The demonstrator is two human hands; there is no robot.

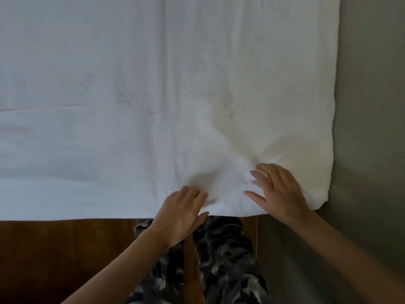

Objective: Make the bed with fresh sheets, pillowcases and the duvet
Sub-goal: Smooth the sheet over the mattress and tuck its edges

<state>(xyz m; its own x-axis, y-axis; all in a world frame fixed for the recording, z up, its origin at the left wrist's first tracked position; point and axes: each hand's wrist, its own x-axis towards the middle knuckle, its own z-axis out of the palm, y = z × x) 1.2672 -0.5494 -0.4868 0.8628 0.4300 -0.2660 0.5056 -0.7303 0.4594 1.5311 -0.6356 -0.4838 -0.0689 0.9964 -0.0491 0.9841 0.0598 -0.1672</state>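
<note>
White duvet (153, 106) pressed flat by left hand (182, 213) and right hand (278, 191), fingers straight

duvet (153, 95) lying across the bed, its near edge overhanging floor (54, 255), left hand (182, 213) and right hand (278, 191) resting side by side on that edge, wall (370, 106) standing to the right
</note>
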